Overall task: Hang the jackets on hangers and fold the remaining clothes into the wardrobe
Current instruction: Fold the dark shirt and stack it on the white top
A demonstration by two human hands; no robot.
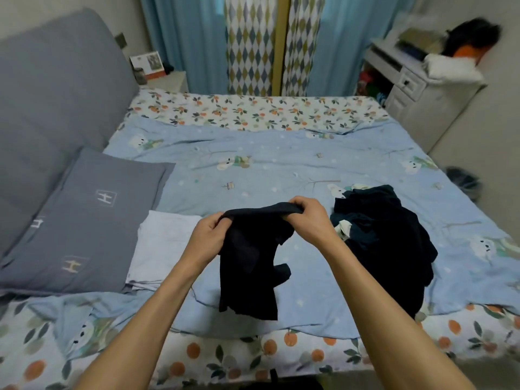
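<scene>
The bed [281, 164] carries a grey pillow [92, 220] at left, a dark clothes heap [394, 235] at right and a pale folded cloth [163, 243] (near the pillow). Between them, the left hand [208, 235] and right hand [309, 218] pinch a black garment [250, 263] by its top edge, hanging above the bed.

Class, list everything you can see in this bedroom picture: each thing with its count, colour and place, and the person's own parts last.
garment: 1, black, held up over the bed's near edge
clothes pile: 1, dark, on the bed, right of the garment
folded cloth: 1, pale lilac, on the bed beside the pillows
pillows: 2, grey, at the left of the bed
duvet: 1, light blue with bears, across the bed
headboard: 1, grey, at left
curtains: blue and diamond-patterned, behind the bed
desk: 1, white, far right
left hand: grips the garment's top edge
right hand: grips the same edge
</scene>
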